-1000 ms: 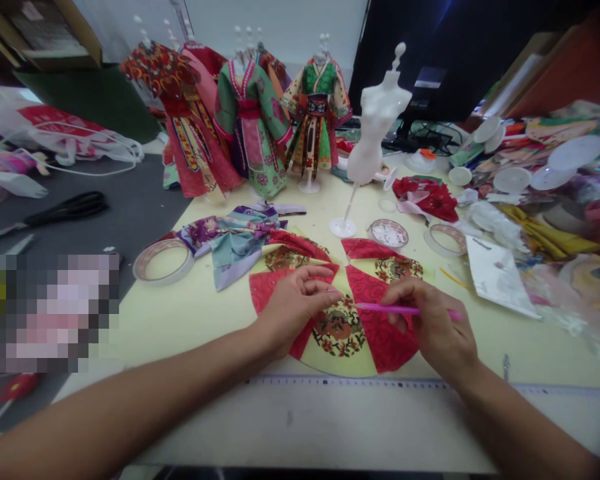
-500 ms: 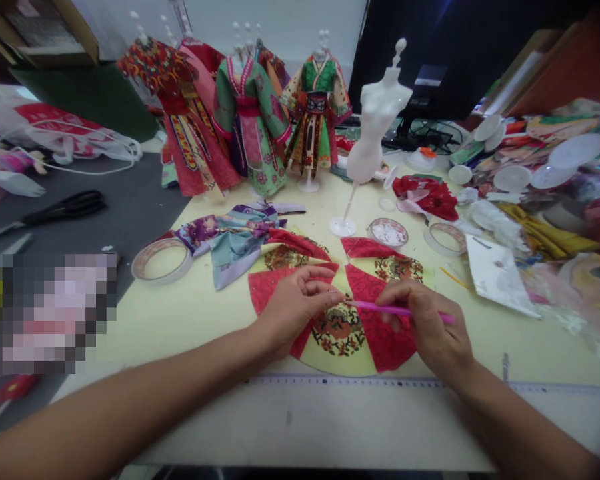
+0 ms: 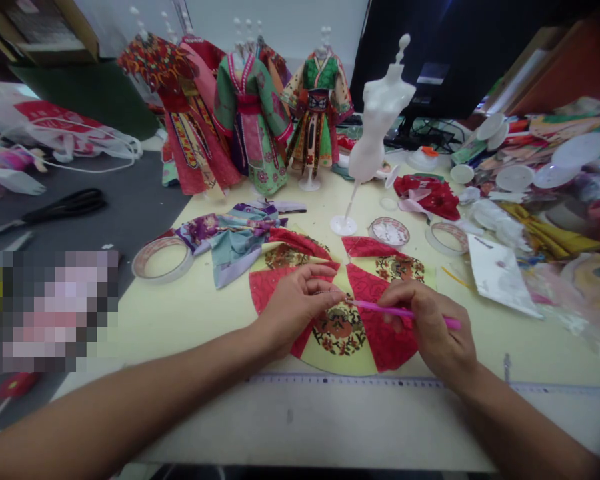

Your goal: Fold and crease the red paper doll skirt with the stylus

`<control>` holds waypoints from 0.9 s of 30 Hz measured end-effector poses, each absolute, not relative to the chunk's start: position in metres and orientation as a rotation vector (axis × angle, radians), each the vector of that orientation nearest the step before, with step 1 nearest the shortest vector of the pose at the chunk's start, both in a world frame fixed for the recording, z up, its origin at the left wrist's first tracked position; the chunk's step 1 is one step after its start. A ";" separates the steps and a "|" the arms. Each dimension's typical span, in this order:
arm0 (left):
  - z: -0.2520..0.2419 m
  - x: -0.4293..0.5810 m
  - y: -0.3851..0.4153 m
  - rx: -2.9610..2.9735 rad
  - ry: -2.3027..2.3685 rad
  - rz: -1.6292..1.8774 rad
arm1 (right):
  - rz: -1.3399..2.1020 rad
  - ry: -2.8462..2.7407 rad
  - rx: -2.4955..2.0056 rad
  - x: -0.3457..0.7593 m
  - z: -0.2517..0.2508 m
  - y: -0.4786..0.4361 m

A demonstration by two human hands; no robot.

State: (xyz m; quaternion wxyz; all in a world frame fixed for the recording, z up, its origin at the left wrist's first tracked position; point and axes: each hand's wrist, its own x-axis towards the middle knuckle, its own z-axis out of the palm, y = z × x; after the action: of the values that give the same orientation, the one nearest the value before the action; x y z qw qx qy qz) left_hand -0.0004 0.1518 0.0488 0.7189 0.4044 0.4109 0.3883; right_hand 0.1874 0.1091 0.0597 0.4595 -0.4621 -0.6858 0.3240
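A round piece of red and pale yellow patterned fabric (image 3: 387,333) lies flat on the table in panels, with a slit or gap at its upper middle. Above its centre my left hand (image 3: 300,307) is closed, thumb and fingertips pinched together. A thin pale line, perhaps a strand, shows at those fingertips, too small to name. My right hand (image 3: 437,327) grips a slim pink pen-like tool (image 3: 395,310). The tool's fine pale tip points left and meets or nearly meets my left fingertips.
A ruler (image 3: 325,381) runs along the fabric's near edge. Behind stand a bare white dress form (image 3: 375,127) and several dressed forms (image 3: 253,127). Tape rolls (image 3: 163,260), a folded purple and blue garment (image 3: 240,240), black-handled scissors (image 3: 65,205) and a white packet (image 3: 500,273) lie around.
The view has shifted very slightly. My right hand and the pink tool sit a touch further right; my left hand keeps its pinch, and the fabric stays in place.
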 end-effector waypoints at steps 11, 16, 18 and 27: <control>0.048 -0.003 0.157 0.942 0.926 0.878 | 0.824 -1.743 -1.075 0.189 0.064 0.108; 0.056 -0.010 0.168 1.119 0.950 0.916 | 0.911 -1.903 -1.020 0.186 0.061 0.107; 0.063 -0.013 0.170 1.174 0.952 0.878 | 0.943 -1.951 -0.990 0.184 0.059 0.106; 0.069 -0.029 0.162 1.404 0.873 0.530 | 0.999 -2.061 -0.937 0.175 0.051 0.103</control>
State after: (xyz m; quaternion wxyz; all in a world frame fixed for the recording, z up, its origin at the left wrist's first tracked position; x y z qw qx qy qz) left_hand -0.0285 0.1621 0.0695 0.6465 0.6169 0.3838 0.2328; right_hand 0.1754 0.1029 0.0510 0.3274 -0.3576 -0.7871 0.3814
